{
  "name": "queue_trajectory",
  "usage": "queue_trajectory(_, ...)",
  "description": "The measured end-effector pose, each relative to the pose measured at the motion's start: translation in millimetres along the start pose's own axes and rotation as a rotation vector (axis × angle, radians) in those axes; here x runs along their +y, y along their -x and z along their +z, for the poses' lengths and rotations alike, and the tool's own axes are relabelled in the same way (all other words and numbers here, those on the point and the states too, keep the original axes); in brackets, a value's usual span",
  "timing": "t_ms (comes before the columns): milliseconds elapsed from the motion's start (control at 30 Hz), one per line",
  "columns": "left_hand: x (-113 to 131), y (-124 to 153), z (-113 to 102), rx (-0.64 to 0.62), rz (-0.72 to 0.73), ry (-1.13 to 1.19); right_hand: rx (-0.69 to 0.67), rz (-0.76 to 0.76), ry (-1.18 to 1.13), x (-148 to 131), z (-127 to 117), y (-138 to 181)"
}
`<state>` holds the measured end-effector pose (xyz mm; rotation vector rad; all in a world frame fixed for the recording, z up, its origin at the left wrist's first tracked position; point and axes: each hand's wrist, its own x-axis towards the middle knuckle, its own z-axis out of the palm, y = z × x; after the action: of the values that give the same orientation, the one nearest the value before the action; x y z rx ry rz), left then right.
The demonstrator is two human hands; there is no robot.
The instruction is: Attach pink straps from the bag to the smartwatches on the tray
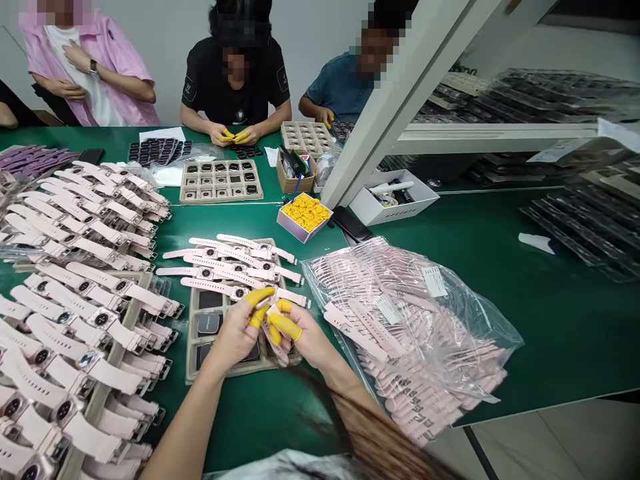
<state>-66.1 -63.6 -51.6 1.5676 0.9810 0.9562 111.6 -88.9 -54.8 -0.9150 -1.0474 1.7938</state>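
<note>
My left hand (pixel 241 332), with yellow finger cots on its fingertips, is closed on a small silvery watch case (pixel 263 303), seen edge-on. Opposite it, my right hand (pixel 309 333), in the same cots, pinches a pink watch strap (pixel 281 357) whose end hangs below the fingers. Both hands meet over a beige compartment tray (pixel 190 363); the join between case and strap is hidden by the fingers. Across the tray's far half lie several assembled pink-strapped watches (pixel 237 268). Dark square watch cases (pixel 209 324) sit in its nearer compartments.
Stacked trays of pink-strapped watches (pixel 85 287) fill the left. A plastic bag of pink straps (pixel 400 313) lies right. Ahead stand a box of yellow finger cots (pixel 305 215), a white box (pixel 393 200) and a slanted shelf post (pixel 385 110). Co-workers (pixel 235 73) sit opposite.
</note>
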Motion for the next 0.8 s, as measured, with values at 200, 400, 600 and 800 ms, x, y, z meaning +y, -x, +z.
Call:
queue_trajectory(200,-1,4,-5,-0.123,0.207,-0.277,-0.014,0.084,-0.11,-1,5,1)
queue_trajectory(400,3,4,-4,-0.095,0.214,-0.26,-0.019,0.049,-0.148,-1,2,2)
queue_trajectory(600,3,6,-4,-0.114,0.198,-0.286,-0.051,0.081,-0.147,1,2,2)
queue_trajectory(800,8,6,-6,-0.092,0.168,-0.303,0.02,0.056,-0.163,4,3,-1)
